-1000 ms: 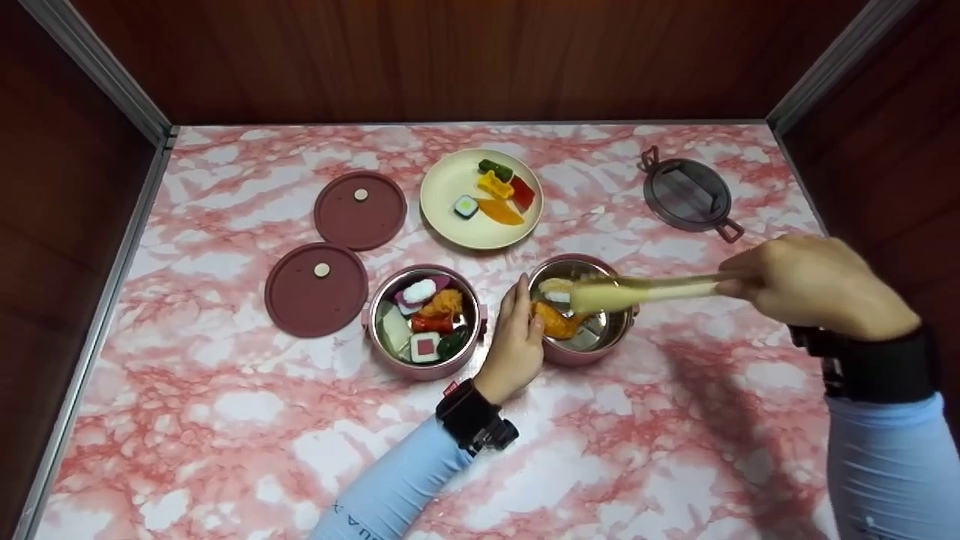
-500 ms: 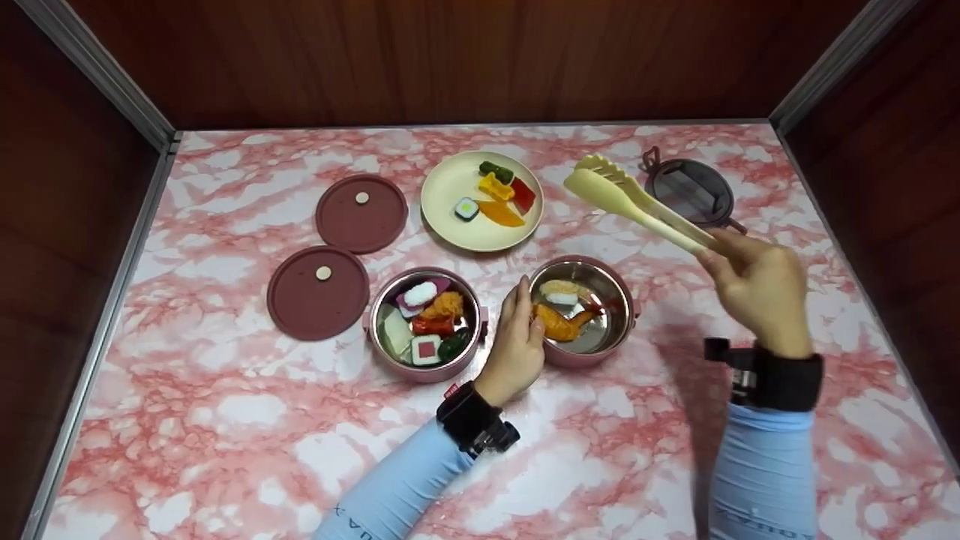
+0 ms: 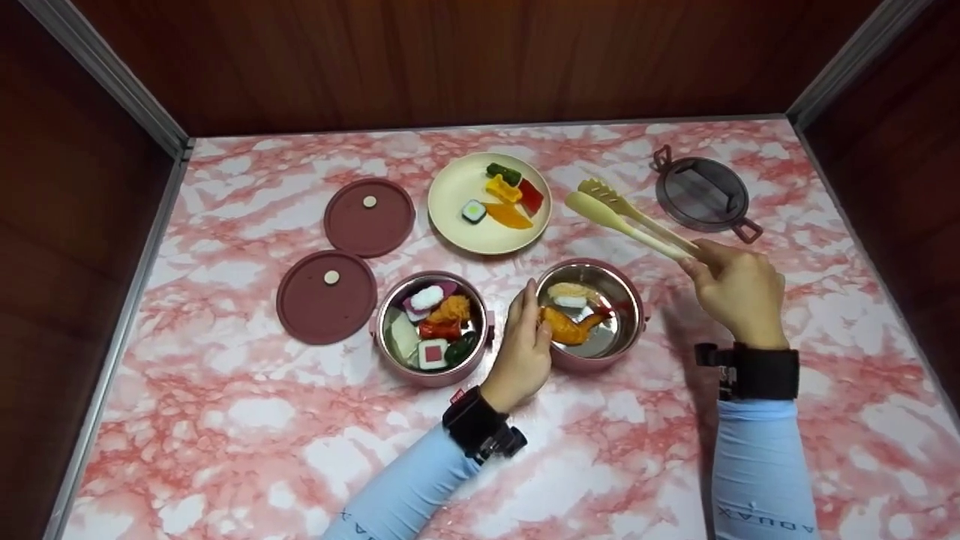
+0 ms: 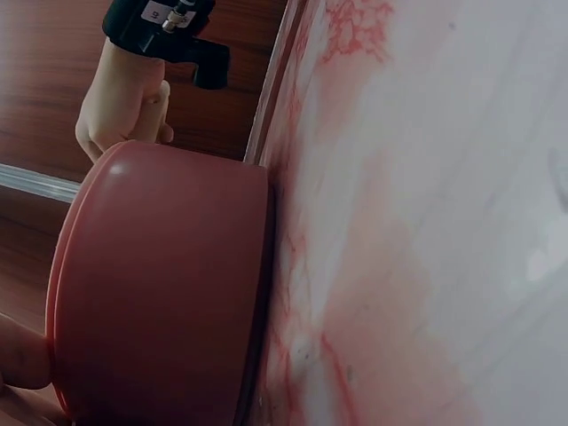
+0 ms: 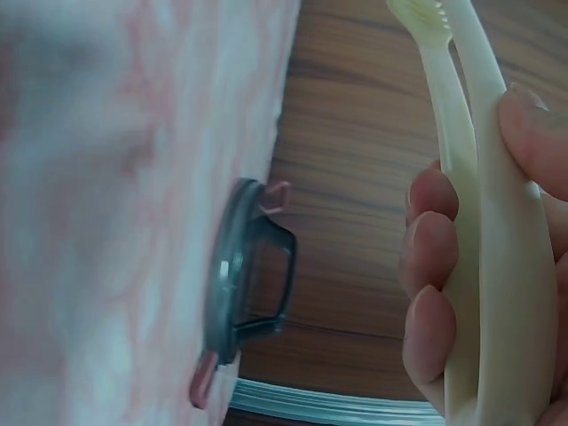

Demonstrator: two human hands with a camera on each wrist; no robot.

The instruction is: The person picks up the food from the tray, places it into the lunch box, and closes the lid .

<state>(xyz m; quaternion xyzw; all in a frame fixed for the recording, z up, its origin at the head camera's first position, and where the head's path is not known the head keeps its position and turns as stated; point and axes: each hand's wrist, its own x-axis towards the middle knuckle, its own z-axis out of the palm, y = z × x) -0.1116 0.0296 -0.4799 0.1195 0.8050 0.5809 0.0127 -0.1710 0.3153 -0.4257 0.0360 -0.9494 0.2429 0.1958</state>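
Right of upper centre, the tongs (image 5: 513,266) are held in the right grip (image 3: 739,294), fingers curled, tips slightly parted; their long axis is angled up-left toward the plate (image 3: 452,187). The pot (image 4: 164,284), right of centre, is touched by the left grip (image 3: 523,356), fingers nearly straight.

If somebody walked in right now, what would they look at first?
Probably the big pale yellow tongs, held by the right hand up between the round plate and the dark grey lid. Next, perhaps, the left bowl, full of colourful food. Then the shiny right bowl, nearer the tongs, with the left hand against its left side.
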